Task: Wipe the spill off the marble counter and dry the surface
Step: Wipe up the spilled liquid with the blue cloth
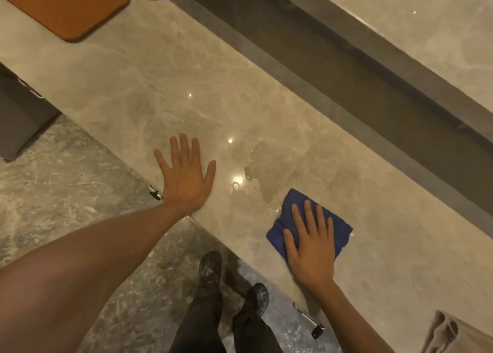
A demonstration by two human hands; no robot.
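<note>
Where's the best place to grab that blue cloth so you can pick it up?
Probably the far corner of the blue cloth, the one pointing toward the spill. The right hand lies flat over the near half, so that corner is the part left bare. The cloth lies flat on the counter, so pinch from above and lift.

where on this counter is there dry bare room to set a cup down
Bare marble counter lies between the brown tray and the left hand. More lies right of the blue cloth under the right hand. Between the hands sits the spill.

Dim warm light, glare spots – soft blur
</note>
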